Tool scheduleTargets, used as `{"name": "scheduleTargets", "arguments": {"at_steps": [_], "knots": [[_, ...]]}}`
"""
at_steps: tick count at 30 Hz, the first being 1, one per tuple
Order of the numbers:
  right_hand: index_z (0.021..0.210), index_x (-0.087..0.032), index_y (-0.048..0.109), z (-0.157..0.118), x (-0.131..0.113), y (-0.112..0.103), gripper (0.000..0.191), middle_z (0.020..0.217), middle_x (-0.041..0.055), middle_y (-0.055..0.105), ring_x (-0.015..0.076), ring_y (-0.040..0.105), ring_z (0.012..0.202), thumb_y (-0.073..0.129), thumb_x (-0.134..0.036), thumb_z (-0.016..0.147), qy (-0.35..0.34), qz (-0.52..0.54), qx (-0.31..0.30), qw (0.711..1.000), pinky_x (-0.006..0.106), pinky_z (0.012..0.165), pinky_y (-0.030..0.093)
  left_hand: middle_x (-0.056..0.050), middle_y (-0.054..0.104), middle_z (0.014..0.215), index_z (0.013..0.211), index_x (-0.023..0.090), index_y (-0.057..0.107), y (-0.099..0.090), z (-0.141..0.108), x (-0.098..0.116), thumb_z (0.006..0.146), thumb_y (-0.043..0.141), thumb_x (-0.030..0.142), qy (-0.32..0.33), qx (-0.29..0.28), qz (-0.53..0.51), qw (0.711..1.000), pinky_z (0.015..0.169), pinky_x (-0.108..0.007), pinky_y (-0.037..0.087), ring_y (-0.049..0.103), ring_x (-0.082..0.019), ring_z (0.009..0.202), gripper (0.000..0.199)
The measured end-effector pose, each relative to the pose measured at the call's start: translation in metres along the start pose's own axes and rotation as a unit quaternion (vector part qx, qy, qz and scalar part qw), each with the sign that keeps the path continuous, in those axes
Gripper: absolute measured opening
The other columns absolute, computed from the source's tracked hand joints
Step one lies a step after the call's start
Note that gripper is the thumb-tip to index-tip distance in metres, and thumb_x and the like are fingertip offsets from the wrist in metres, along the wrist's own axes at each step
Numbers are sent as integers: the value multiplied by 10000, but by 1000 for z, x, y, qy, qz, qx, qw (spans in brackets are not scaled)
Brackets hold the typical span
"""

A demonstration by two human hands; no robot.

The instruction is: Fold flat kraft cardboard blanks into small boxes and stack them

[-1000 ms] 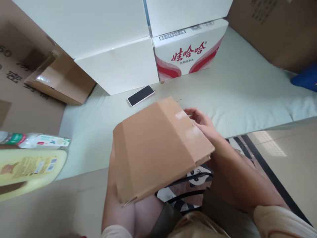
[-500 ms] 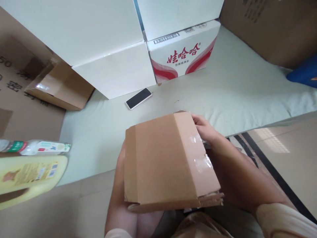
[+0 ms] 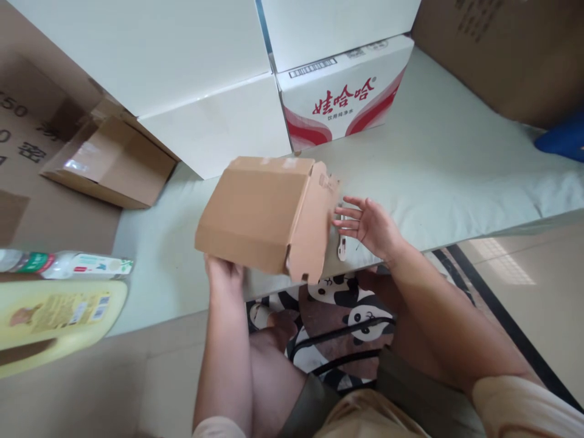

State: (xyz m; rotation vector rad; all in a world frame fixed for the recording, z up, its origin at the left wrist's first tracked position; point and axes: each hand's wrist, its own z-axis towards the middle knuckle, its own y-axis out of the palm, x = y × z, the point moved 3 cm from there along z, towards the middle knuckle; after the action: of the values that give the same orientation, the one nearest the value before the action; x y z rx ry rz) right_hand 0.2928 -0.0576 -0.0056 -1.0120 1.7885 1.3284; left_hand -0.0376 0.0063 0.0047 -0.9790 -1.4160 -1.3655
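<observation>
A brown cardboard box is tilted above the pale green cloth, its side flap facing right. My left hand grips the box from below at its near left edge; most of the fingers are hidden under it. Just right of the flap, my right hand is open, palm toward the box and fingers spread, holding nothing. A small white object lies on the cloth between the flap and my right hand.
Behind stand white boxes and a red-and-white carton. At the left are another cardboard box, a clear bottle and a yellow jug. A blue object sits far right, and the cloth-covered surface ends nearby.
The box has moved forward and left, away from my body, and turned. My right hand has let go of it and opened. The phone seen earlier is now hidden, and the small white object shows.
</observation>
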Motion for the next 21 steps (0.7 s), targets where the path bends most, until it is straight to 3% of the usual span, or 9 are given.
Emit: {"name": "scheduleTargets", "arguments": {"at_steps": [3, 5, 7, 10, 13, 17, 19, 21], "knots": [[1259, -304, 553, -1, 3, 5, 602, 1287, 103, 727, 288, 752, 1039, 563, -735, 839, 17, -20, -29, 999, 496, 847, 628, -6, 797, 1115, 1065, 301, 742, -6, 8, -10, 726, 865, 485, 47, 81, -7, 996, 916, -287, 613, 746, -188, 1073, 404], [1260, -303, 556, -2, 3, 7, 596, 1230, 92, 742, 275, 750, 995, 607, -702, 820, 24, -24, -19, 999, 457, 784, 636, -25, 784, 1195, 1089, 297, 761, -6, 6, -16, 738, 857, 430, 61, 62, 73, 993, 1022, -333, 586, 722, -209, 1169, 388], [1228, -294, 571, -5, 0, 9, 530, 1125, 67, 752, 243, 741, 909, 642, -632, 825, 32, -35, 13, 999, 395, 708, 631, -71, 754, 1285, 1126, 257, 783, -3, 2, -19, 793, 800, 411, 88, -11, 194, 977, 1143, -392, 518, 679, -237, 1267, 367], [1120, -267, 597, -10, -5, 8, 381, 995, 42, 737, 210, 711, 801, 696, -484, 823, 71, -55, 88, 992, 342, 629, 612, -115, 697, 1387, 1197, 218, 781, 5, -3, -19, 821, 733, 384, 115, -142, 344, 921, 1185, -441, 483, 642, -270, 1324, 413], [994, -238, 623, -14, -10, 4, 274, 906, 48, 729, 201, 681, 738, 734, -356, 773, 106, -57, 149, 981, 331, 596, 595, -125, 604, 1501, 1267, 227, 752, 8, -9, -15, 801, 730, 393, 67, -224, 404, 885, 1113, -464, 544, 595, -312, 1380, 495], [952, -233, 651, -14, -16, -3, 281, 800, 49, 716, 234, 682, 740, 761, -348, 721, 101, -51, 138, 984, 377, 649, 596, -89, 408, 1667, 1345, 296, 697, 4, -13, -11, 781, 778, 487, -24, -298, 408, 863, 1185, -537, 463, 382, -378, 1548, 601], [937, -235, 656, -14, -18, -5, 313, 813, 49, 728, 251, 696, 789, 786, -363, 683, 78, -49, 116, 989, 398, 712, 596, -78, 319, 1714, 1365, 310, 668, 1, -10, -12, 775, 788, 554, -32, -265, 386, 883, 1255, -566, 353, 266, -385, 1600, 649], [918, -232, 672, -14, -18, -5, 349, 859, 48, 749, 250, 705, 845, 822, -364, 632, 55, -47, 86, 994, 395, 778, 589, -101, 267, 1733, 1450, 310, 565, -5, -4, -14, 734, 820, 597, -31, -158, 335, 929, 1267, -561, 332, 264, -380, 1602, 813]]}}
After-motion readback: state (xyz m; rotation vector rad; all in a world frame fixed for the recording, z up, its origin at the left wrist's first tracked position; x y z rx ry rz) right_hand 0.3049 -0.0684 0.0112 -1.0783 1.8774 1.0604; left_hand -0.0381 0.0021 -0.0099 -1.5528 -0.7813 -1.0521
